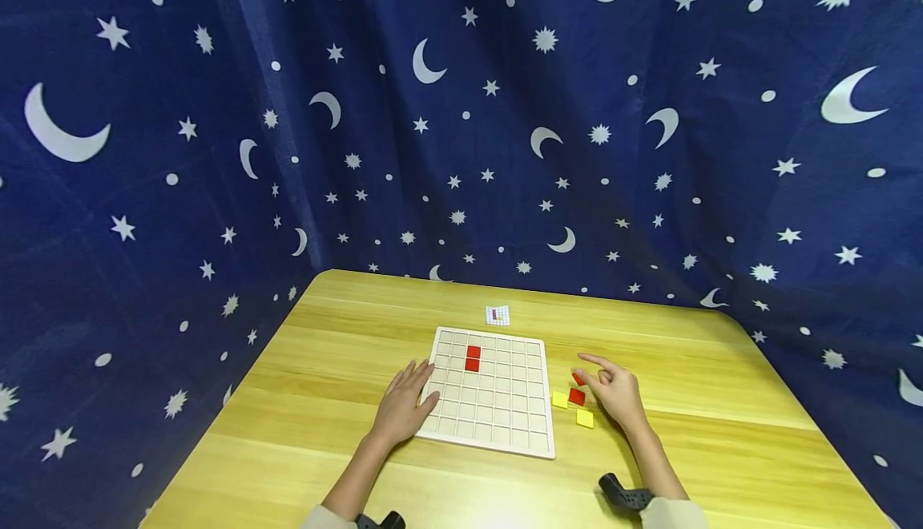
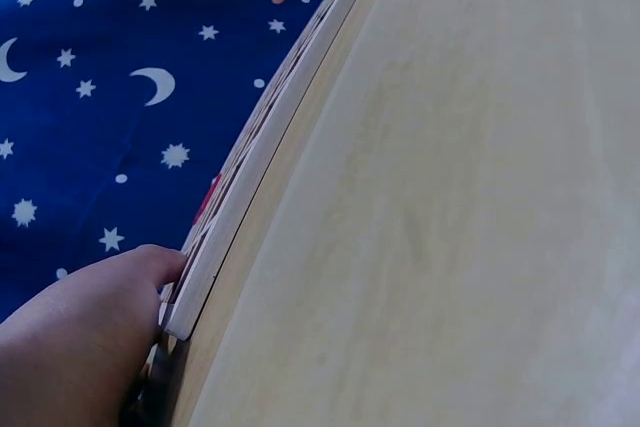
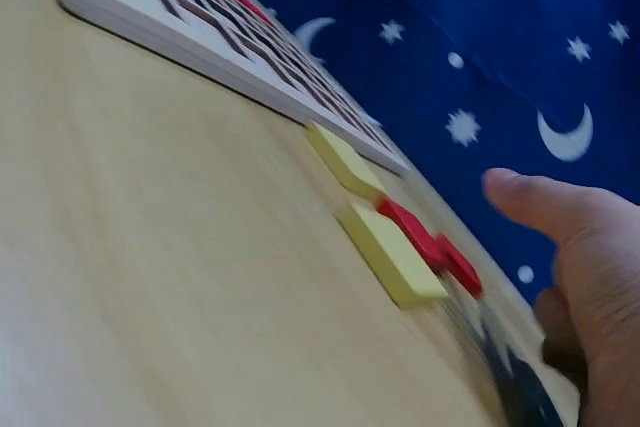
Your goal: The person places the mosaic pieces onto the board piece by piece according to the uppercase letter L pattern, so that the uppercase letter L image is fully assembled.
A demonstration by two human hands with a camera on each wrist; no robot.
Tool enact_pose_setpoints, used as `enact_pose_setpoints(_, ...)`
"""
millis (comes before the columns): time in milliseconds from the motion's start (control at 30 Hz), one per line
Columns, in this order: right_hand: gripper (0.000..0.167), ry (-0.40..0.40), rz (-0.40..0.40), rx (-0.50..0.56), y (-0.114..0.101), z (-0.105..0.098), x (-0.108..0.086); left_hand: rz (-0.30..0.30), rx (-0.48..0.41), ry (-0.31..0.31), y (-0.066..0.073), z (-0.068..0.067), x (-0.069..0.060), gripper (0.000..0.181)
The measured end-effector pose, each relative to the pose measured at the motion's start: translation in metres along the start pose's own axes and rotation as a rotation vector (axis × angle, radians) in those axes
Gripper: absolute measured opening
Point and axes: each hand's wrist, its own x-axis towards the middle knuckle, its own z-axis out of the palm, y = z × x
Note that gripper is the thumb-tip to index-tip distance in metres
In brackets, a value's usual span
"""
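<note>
A white grid board (image 1: 497, 405) lies on the table, with two red tiles (image 1: 472, 358) one below the other in its upper left part. My left hand (image 1: 405, 405) rests at the board's left edge, fingers spread; its thumb touches the rim in the left wrist view. Right of the board lie two loose red tiles (image 1: 577, 397) and two yellow tiles (image 3: 392, 255). Over the farther red tile (image 1: 578, 379) hovers my right hand (image 1: 616, 394), index finger extended and thumb apart from it. I see nothing held in it.
A small card (image 1: 497, 316) printed with a grid pattern lies behind the board on the wooden table (image 1: 346, 337). A dark blue curtain (image 1: 490, 152) with moons and stars hangs around the table. Dark devices (image 1: 626, 495) are worn on both wrists.
</note>
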Motion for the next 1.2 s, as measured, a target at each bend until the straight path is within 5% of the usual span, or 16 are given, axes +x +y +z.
enact_pose_setpoints(233,0.044,-0.161,0.054,-0.011,0.018,-0.018,-0.001,-0.001,0.0,-0.005,-0.001,0.001,0.002,0.052)
enact_pose_setpoints(600,0.045,-0.264,-0.038,-0.161,0.025,-0.024,0.001,0.007,0.003,0.006,0.0,0.002,0.002,0.052)
enact_pose_setpoints(767,0.043,-0.301,-0.017,-0.185,0.024,-0.024,0.002,0.027,0.012,0.026,-0.001,0.003,0.003,0.052)
enact_pose_setpoints(967,0.037,-0.286,0.024,-0.171,0.025,-0.024,0.001,0.032,0.021,0.028,-0.001,0.003,0.002,0.05)
enact_pose_setpoints(1200,0.034,-0.111,0.03,-0.177,0.025,-0.025,0.0,0.005,0.007,-0.001,-0.002,0.002,0.0,0.052)
